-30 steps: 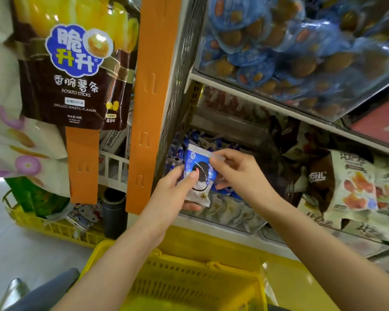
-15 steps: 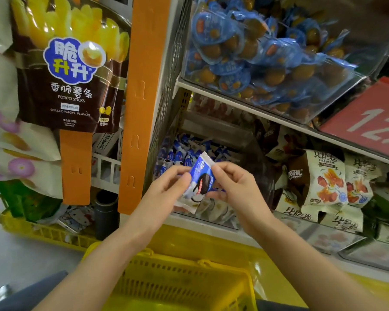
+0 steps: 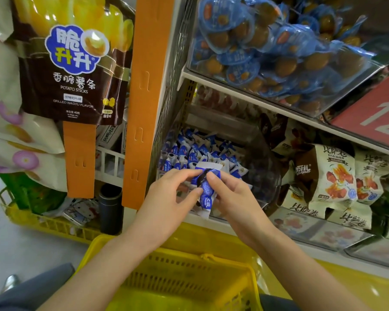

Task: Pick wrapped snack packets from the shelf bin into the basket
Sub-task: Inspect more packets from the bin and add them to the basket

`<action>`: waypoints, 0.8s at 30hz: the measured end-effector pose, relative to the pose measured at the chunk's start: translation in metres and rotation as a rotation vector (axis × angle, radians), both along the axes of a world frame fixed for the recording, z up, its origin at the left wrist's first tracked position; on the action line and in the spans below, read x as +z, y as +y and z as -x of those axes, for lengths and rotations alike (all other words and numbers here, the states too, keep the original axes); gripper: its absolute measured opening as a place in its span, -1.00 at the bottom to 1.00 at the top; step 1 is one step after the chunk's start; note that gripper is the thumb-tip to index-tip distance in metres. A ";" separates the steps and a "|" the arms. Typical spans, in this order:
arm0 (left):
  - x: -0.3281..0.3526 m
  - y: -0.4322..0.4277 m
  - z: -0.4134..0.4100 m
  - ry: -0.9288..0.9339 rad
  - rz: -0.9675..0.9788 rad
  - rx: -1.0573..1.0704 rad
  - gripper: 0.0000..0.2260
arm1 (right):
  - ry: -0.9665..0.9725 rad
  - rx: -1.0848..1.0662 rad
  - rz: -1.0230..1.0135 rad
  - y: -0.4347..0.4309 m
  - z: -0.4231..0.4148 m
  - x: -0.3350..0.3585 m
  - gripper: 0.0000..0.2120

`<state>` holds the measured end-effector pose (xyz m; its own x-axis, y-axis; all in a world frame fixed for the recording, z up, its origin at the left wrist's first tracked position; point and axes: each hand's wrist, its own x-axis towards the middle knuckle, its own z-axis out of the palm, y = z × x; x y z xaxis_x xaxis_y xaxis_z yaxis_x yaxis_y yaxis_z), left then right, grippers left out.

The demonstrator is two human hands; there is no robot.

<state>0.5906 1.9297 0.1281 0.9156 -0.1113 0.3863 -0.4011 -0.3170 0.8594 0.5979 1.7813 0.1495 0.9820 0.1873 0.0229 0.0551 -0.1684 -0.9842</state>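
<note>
"Two hands on one packet, is that what you are getting on the head view?"

"Yes; I am watching both of them gripping a single blue-and-white snack packet [image 3: 205, 194]; the left hand [image 3: 166, 200] is pinching its left side between thumb and forefinger; the right hand [image 3: 233, 198] is pinching its right side, thumb on top, with the other fingers curling behind it."

"Where is the packet sitting against the bin?"

"It is hanging roughly upright in front of the clear shelf bin [image 3: 267, 182], just at the bin's front lip and over the shelf edge; more of the same packets [image 3: 189, 151] are lying heaped inside the bin behind it."

"And the basket?"

"The yellow basket [image 3: 189, 281] is sitting below the forearms, near the bottom of the view, well apart from the packet."

"Anything else around?"

"A bin of blue-lidded packs [image 3: 278, 52] is tilting on the shelf above; brown and cream snack bags [image 3: 330, 176] are standing to the right of the shelf bin; an orange strip [image 3: 144, 97] is running down the shelf post, and a dark bag of potato sticks [image 3: 72, 63] is hanging to its left; a second yellow basket [image 3: 54, 228] is resting on the floor below that, with a dark flask [image 3: 110, 209] standing at its right end."
</note>
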 end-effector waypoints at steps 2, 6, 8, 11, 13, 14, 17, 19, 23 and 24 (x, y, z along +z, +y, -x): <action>-0.004 -0.002 0.002 -0.025 -0.065 -0.006 -0.67 | -0.017 -0.002 0.026 -0.001 0.001 -0.002 -0.76; -0.005 -0.004 0.000 0.038 0.044 -0.005 -0.75 | -0.046 -0.013 0.058 0.000 0.000 -0.004 -0.73; -0.004 -0.005 -0.002 0.134 0.181 -0.020 -0.80 | -0.049 0.024 0.079 0.000 0.000 -0.002 -0.64; 0.001 -0.005 -0.004 0.358 0.485 -0.111 -0.87 | -0.056 0.117 0.177 0.001 0.002 0.003 -0.49; 0.003 -0.005 -0.004 0.432 0.616 -0.193 -0.76 | -0.071 0.153 0.236 0.002 0.003 0.004 -0.50; 0.003 -0.006 -0.003 0.442 0.628 -0.211 -0.69 | -0.089 0.164 0.259 0.002 0.004 0.005 -0.56; 0.003 -0.009 -0.002 0.440 0.589 -0.160 -0.68 | -0.142 0.180 0.306 0.003 0.007 0.005 -0.55; 0.005 -0.009 -0.003 0.438 0.592 -0.110 -0.78 | -0.167 0.116 0.273 0.002 0.006 0.003 -0.44; 0.012 -0.007 -0.008 0.406 0.601 -0.081 -0.71 | -0.129 -0.035 0.208 -0.003 -0.006 0.009 -0.57; 0.013 -0.007 -0.010 0.397 0.594 -0.077 -0.74 | -0.148 -0.040 0.201 -0.005 -0.010 0.011 -0.68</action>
